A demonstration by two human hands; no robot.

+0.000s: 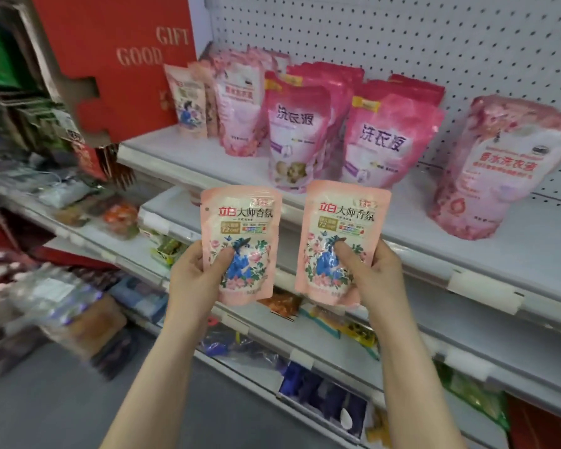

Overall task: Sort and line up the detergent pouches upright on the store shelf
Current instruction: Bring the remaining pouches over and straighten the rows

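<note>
Progress partial: pink plastic pouches (298,131) upright on white shelf (402,222); left hand (191,277), right hand (381,273) each grip unshelved peach floral pouches (243,222).

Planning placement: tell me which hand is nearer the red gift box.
Left. The left hand is below-right of the red gift box; the right hand is farther right.

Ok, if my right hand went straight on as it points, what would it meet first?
Probably the bright pink pouch at the front of the shelf, just beyond the right hand and its small peach pouch, though depth is unclear.
</note>
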